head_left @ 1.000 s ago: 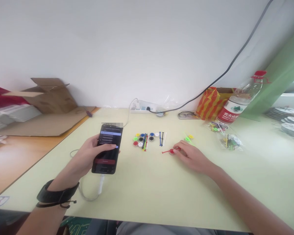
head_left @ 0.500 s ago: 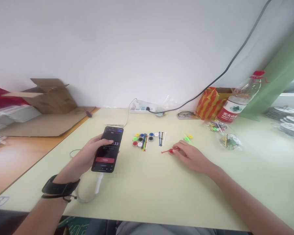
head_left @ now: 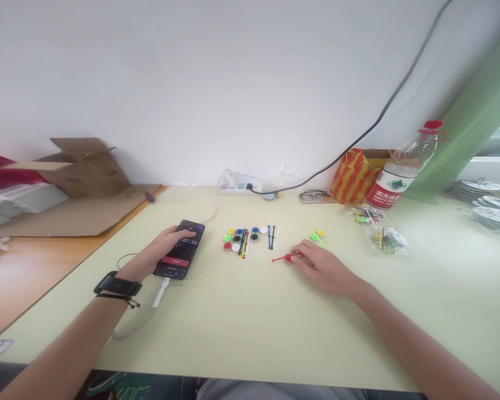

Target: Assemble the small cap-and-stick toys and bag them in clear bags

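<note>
My left hand is wrapped round a black phone that lies low over the pale green table, its screen lit with a timer and a white cable plugged in at its near end. My right hand rests on the table with its fingertips pinched on a small red disc with a thin red stick. Between the hands lies a cluster of small coloured discs and sticks. A green and yellow piece sits just beyond my right hand.
A white power strip, glasses, a striped orange bag and a tilted water bottle line the back. Plastic bags of small parts lie at the right. Cardboard covers the left table.
My left hand has lowered the phone away from me, down to the table. The phone's screen changed from a list to a timer. My right hand stayed on the red piece.
</note>
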The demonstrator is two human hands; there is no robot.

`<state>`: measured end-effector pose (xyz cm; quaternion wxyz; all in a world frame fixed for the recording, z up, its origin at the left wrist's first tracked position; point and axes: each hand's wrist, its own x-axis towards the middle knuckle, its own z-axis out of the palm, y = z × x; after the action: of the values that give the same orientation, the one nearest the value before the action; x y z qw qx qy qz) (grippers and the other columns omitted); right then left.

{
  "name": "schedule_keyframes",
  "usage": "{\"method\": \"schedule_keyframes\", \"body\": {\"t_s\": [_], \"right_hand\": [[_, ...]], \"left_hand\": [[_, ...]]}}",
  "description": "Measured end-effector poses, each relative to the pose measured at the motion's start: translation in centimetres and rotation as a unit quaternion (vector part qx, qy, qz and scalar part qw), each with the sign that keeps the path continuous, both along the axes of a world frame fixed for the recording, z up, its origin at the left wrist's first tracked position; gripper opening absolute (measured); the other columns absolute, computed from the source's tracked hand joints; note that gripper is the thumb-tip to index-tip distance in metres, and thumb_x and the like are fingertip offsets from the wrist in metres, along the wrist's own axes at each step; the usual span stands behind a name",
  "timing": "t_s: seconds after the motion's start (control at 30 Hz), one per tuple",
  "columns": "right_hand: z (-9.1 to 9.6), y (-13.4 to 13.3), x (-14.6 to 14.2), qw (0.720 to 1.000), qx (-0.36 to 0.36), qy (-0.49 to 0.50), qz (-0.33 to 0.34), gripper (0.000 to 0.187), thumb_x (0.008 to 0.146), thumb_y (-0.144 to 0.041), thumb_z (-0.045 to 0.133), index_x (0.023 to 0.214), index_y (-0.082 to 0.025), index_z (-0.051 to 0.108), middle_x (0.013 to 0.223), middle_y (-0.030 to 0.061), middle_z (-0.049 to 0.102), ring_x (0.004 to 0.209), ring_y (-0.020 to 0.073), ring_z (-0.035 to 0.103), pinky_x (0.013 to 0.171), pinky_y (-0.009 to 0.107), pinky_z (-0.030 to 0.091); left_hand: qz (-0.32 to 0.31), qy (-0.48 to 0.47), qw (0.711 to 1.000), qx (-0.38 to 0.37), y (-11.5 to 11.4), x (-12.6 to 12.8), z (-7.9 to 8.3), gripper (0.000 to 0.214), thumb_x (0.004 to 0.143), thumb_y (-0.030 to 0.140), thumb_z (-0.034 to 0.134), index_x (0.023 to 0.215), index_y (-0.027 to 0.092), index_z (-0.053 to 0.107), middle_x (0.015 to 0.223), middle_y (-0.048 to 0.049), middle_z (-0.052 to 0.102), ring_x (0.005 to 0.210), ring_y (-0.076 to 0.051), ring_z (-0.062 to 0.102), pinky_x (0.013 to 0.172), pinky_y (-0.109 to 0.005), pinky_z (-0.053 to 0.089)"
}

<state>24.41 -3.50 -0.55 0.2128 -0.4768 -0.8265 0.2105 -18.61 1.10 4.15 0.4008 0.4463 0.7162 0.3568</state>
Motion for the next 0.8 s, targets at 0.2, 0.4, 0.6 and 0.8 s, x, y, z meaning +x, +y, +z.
{"method": "schedule_keyframes", "body": {"t_s": [0.2, 0.4, 0.6, 0.8], "right_hand": [[0.0, 0.0, 0.0, 1.000, 0.001, -0.006, 0.003, 0.031, 0.108, -0.043, 0.038, 0.117, -0.028, 0.064, 0.113, 0.0073, 0.066, 0.096, 0.0225, 0.066, 0.091, 0.042, 0.052], [0.1, -0.1, 0.0, 1.000, -0.002, -0.004, 0.002, 0.032, 0.108, -0.044, 0.038, 0.115, -0.028, 0.065, 0.113, 0.0067, 0.065, 0.099, 0.0226, 0.065, 0.092, 0.042, 0.052], [-0.1, 0.1, 0.1, 1.000, -0.001, -0.004, 0.005, 0.033, 0.108, -0.045, 0.038, 0.116, -0.028, 0.065, 0.113, 0.0076, 0.066, 0.097, 0.0229, 0.065, 0.091, 0.042, 0.052], [-0.2, 0.1, 0.1, 1.000, 0.002, -0.013, 0.005, 0.032, 0.108, -0.044, 0.038, 0.117, -0.028, 0.064, 0.113, 0.0072, 0.065, 0.097, 0.0226, 0.066, 0.090, 0.042, 0.052]], "left_hand": [[0.012, 0.135, 0.990, -0.048, 2.1, -0.4, -0.1, 0.071, 0.058, 0.071, 0.083, 0.108, 0.022, 0.072, 0.118, -0.0186, 0.073, 0.096, -0.039, 0.071, 0.065, -0.040, 0.053], [-0.075, 0.228, 0.970, -0.028, 3.3, -0.7, 0.2, 0.065, 0.059, 0.076, 0.078, 0.091, 0.020, 0.072, 0.110, -0.0172, 0.074, 0.104, -0.040, 0.067, 0.074, -0.039, 0.050], [-0.145, 0.304, 0.935, -0.110, 6.2, 0.3, 1.5, 0.049, 0.050, 0.062, 0.086, 0.066, 0.021, 0.064, 0.063, -0.0146, 0.066, 0.074, -0.041, 0.069, 0.064, -0.041, 0.047], [-0.138, 0.372, 0.914, -0.079, 7.1, 2.8, 1.7, 0.052, 0.048, 0.061, 0.084, 0.074, 0.019, 0.066, 0.068, -0.0153, 0.068, 0.070, -0.040, 0.069, 0.065, -0.042, 0.047]]}}
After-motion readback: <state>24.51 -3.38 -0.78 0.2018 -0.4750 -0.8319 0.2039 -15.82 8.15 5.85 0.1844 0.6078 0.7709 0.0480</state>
